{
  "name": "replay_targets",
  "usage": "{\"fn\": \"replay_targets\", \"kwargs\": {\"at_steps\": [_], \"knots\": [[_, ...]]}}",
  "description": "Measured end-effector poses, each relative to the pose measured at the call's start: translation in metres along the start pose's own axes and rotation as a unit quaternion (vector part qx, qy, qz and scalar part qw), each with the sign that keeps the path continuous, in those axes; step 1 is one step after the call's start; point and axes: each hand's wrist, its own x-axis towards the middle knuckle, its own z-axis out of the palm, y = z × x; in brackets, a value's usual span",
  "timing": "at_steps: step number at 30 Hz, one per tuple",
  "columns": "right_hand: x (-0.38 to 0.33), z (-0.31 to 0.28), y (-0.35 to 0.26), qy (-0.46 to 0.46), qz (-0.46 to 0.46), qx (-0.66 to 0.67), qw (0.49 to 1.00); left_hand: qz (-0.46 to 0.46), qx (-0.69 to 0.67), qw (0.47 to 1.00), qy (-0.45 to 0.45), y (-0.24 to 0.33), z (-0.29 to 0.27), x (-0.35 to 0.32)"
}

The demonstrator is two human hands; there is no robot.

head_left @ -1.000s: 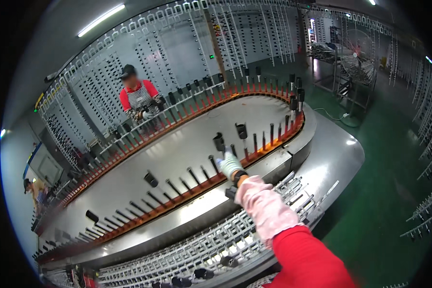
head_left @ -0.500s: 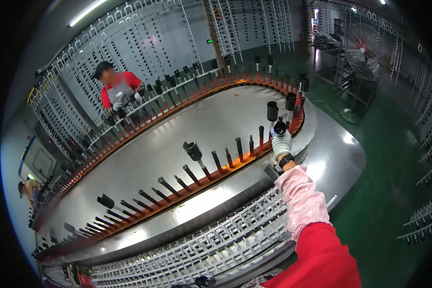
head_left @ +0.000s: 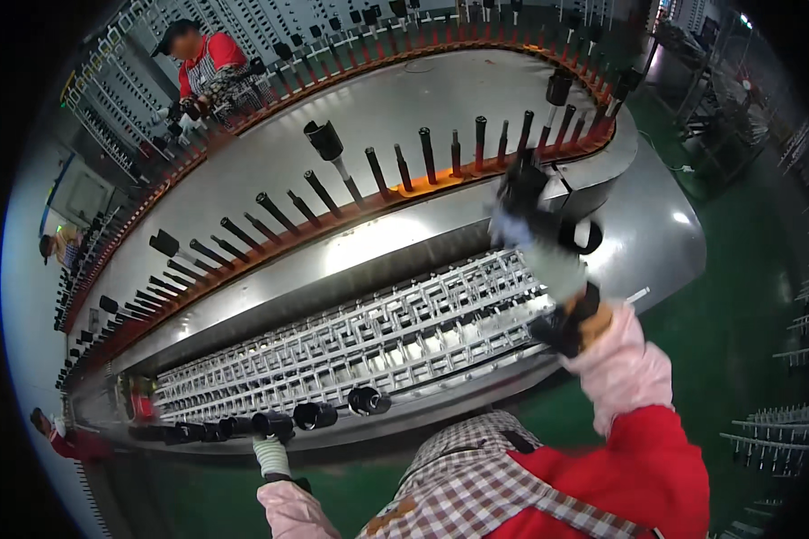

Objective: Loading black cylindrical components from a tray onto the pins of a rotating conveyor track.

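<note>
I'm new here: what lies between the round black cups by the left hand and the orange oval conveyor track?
Between them, the head view shows silver metal racks, then a shiny grey steel ledge.

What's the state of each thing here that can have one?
Right hand: blurred, holding black parts
Near-edge black cups: lined up, some openings showing
Left hand: against this row, grip unclear
Upright posts: some bare, some topped
Silver racks: laid side by side

The left hand (head_left: 271, 456) is held low and near, while the blurred right hand (head_left: 551, 265) reaches farther forward.
</note>
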Motion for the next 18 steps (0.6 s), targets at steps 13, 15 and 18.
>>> {"fn": "replay_targets", "kwargs": {"at_steps": [13, 15, 18], "knots": [[-0.179, 0.127, 0.171, 0.074, 0.327, 0.433, 0.837, 0.041, 0.146, 0.988, -0.017, -0.008, -0.009, 0.041], [-0.171, 0.116, 0.135, 0.055, 0.314, 0.427, 0.846, 0.103, 0.168, 0.98, -0.004, -0.011, 0.012, 0.027], [-0.165, 0.065, 0.12, 0.022, 0.093, 0.258, 0.961, 0.099, 0.214, 0.972, 0.02, -0.006, 0.037, 0.012]]}}
